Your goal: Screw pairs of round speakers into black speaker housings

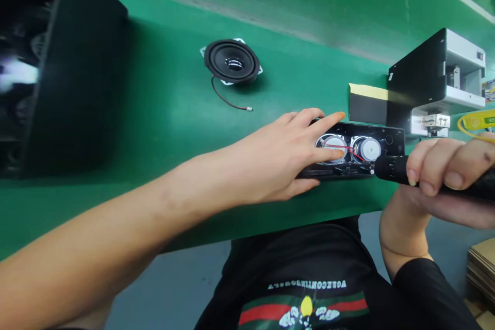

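My left hand (296, 149) lies with spread fingers across the left part of a black speaker housing (396, 139), its thumb along the near edge. Inside the housing, two small silver-backed speakers (370, 149) sit side by side, joined by red wires (350, 149). The left speaker is partly covered by my fingers. My right hand (448, 170) is wrapped round a black electric screwdriver (392, 167), held nearly level. Its tip is at the near right part of the housing, beside a small white piece (372, 170); whether it touches a screw, I cannot tell.
A larger loose speaker (232, 62) with a thin cable lies on the green bench (162, 113). At the left stands a big black box (85, 62). Right of the housing are a black and silver machine (421, 72), a black pad with a yellow strip (367, 105) and stacked cardboard (483, 268).
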{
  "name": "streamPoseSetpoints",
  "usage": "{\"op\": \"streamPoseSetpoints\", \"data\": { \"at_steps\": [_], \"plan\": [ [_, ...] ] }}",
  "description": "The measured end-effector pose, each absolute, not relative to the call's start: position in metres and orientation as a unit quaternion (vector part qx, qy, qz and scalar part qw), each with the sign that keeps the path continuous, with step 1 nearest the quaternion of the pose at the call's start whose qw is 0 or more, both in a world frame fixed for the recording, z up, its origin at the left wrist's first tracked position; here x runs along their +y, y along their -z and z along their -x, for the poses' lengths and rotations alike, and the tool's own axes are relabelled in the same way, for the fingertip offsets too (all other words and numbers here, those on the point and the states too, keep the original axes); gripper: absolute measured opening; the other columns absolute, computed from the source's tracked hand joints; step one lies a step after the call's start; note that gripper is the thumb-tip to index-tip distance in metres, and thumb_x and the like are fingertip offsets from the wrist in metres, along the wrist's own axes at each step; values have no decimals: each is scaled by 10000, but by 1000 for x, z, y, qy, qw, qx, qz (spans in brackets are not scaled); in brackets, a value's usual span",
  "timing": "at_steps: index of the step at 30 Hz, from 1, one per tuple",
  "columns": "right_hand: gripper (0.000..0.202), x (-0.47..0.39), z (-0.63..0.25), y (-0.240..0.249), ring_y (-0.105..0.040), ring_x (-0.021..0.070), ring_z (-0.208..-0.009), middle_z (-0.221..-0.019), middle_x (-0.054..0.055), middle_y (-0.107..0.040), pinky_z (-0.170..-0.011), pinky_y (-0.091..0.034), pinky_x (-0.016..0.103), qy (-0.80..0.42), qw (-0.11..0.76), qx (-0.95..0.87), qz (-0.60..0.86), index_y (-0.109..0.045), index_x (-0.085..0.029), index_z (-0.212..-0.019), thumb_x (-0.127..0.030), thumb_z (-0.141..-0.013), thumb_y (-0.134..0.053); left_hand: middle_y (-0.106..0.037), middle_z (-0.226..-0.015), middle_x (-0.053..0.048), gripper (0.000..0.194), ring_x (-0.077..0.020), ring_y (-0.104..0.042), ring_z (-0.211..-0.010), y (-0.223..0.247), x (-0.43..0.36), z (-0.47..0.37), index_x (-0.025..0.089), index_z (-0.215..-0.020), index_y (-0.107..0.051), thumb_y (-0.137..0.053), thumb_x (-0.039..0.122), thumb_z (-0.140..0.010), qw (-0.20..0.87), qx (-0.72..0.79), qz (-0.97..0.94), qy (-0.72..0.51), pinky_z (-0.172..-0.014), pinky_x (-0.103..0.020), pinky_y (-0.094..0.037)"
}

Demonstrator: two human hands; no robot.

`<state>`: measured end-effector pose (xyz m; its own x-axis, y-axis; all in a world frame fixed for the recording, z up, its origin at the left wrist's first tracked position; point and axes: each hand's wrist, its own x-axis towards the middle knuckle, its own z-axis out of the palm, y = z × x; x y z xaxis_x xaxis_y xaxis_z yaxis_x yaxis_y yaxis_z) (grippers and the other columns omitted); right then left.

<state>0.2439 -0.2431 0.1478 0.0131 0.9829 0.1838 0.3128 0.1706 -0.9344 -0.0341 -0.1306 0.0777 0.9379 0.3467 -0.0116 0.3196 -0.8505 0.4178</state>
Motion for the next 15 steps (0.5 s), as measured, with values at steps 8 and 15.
{"op": "streamPoseSetpoints", "data": {
  "at_steps": [8, 15],
  "plan": [
    [618, -238, -219, -100, -440, 159, -430, -598, -43, -385, -474, -509, 373, -272, 607, -595, 451, -663, -293, -867, -904, -928, -590, -339, -1820, -162, 632, -453, -528, -1461, -83, -132, 30, 369, -1541, -653, -841, 408, -938, 192, 176, -965, -17, -1125, -629, -539],
    [558, -227, -217, -90, -291, 94, -370, -573, -89, -316, -410, -390, 299, -221, 596, -630, 446, -628, -285, -873, -833, -886, -732, -348, -1822, -129, 620, -446, -526, -1462, -81, -132, 31, 370, -1531, -668, -834, 418, -936, 210, 178, -961, -33, -1140, -596, -518]
  ]
}}
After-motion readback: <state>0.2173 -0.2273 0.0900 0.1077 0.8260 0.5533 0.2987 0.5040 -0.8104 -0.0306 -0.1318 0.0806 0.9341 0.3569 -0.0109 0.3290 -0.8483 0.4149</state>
